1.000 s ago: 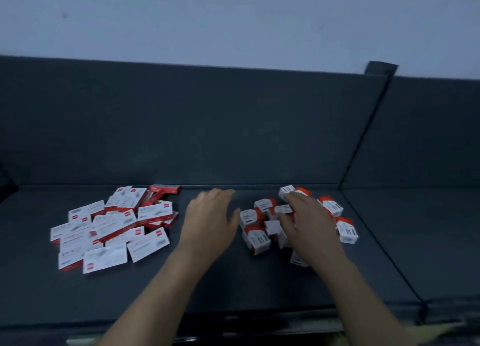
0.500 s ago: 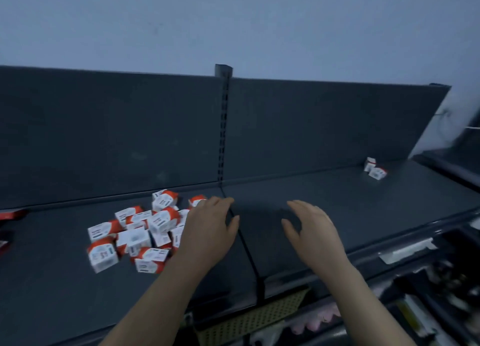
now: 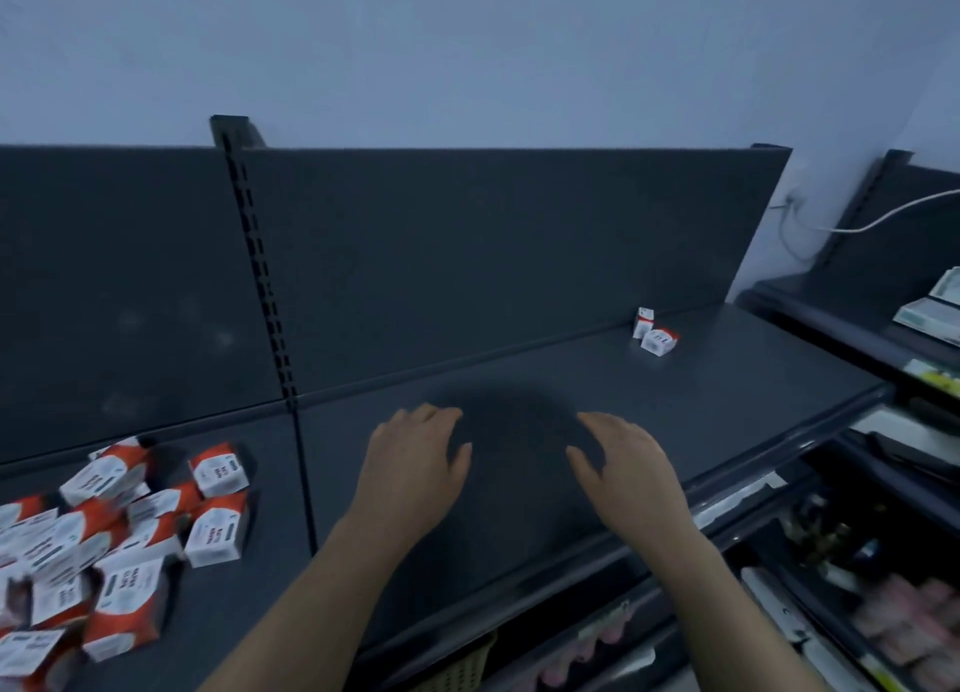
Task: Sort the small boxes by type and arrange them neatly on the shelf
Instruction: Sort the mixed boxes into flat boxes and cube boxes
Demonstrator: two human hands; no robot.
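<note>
Hands, left point(image 3: 415, 462) and right point(image 3: 623, 470), spread over dark shelf point(image 3: 737, 379); pale wall point(image 3: 467, 41) behind.

Two grips showed: one left grip point(image 3: 415, 462) and one right grip point(image 3: 623, 468). Far beyond the right grip, off to its right, sat a pair point(image 3: 658, 340) of boxes, close together. Left of the left grip lay one pile point(image 3: 119, 535) of boxes, at least ten; they overlapped and ran off the edge, so the exact count could not be told. One slotted post point(image 3: 260, 275) rose beyond the left grip. One cable point(image 3: 883, 221) hung far right of the right grip.
</note>
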